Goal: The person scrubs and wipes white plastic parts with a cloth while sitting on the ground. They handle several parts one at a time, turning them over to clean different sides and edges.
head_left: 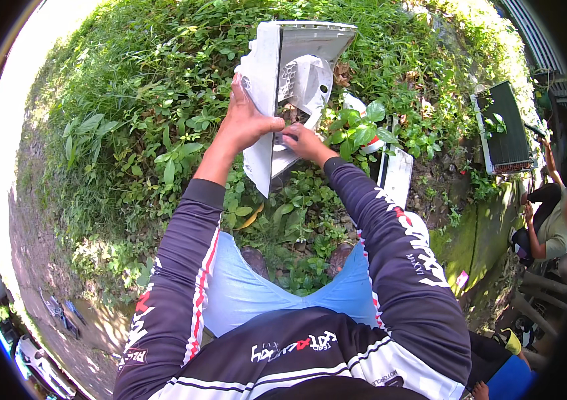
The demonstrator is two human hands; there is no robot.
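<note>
Here, the white casing (267, 87) is over greenery (163, 113), long axis running fore-and-aft — left hand (247, 127) grasping its left wall, right hand (305, 143) equally near, fingers curled at its opening — hold unclear.

The head view originates at the left of two side-by-side fisheye cameras worn on the person's head. The lens faces steeply downward and slightly ahead. The shirt (283, 337) sits nearest, along the lower edge; the left hand (247, 123) and right hand (303, 142) lie at arm's reach, above center. Greenery (157, 100) forms the background. The wide field includes another person (553, 230) at the right rim.
</note>
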